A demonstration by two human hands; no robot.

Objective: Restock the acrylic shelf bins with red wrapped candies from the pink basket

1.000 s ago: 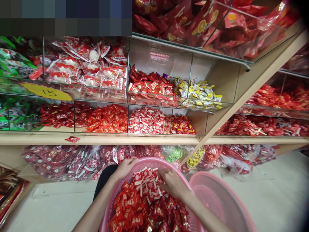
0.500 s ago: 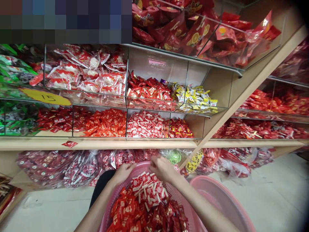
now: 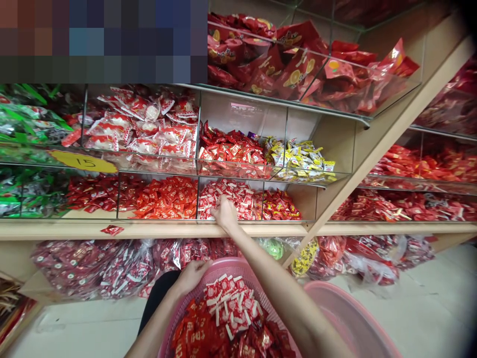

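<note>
My left hand [image 3: 194, 276] is closed on the rim of a pink plastic basket [image 3: 244, 263]. Inside the basket lie red-and-white wrapped candies [image 3: 234, 304], orange-red packets [image 3: 196, 325] and dark red packets [image 3: 261, 340]. Farther forward, my right hand [image 3: 225, 215] reaches over the shelf's front edge to a bin of red-and-white wrapped candies [image 3: 242, 199]. Its fingers are curled down at the pile, and whatever they hold is hidden. My right forearm passes above the basket's far right side.
A second pink tub [image 3: 346, 313] stands right of the basket. Glass-fronted shelves hold orange-red candies [image 3: 167, 196] and other sweets. A loose red candy [image 3: 112, 230] lies on the wooden ledge [image 3: 156, 231]. Bagged candies [image 3: 126, 268] sit below. A slanting wooden post [image 3: 343, 179] rises at right.
My right hand has moved from above the basket's far rim forward and up to the red-and-white candy bin. The left hand stays on the basket's rim. The view has shifted slightly.
</note>
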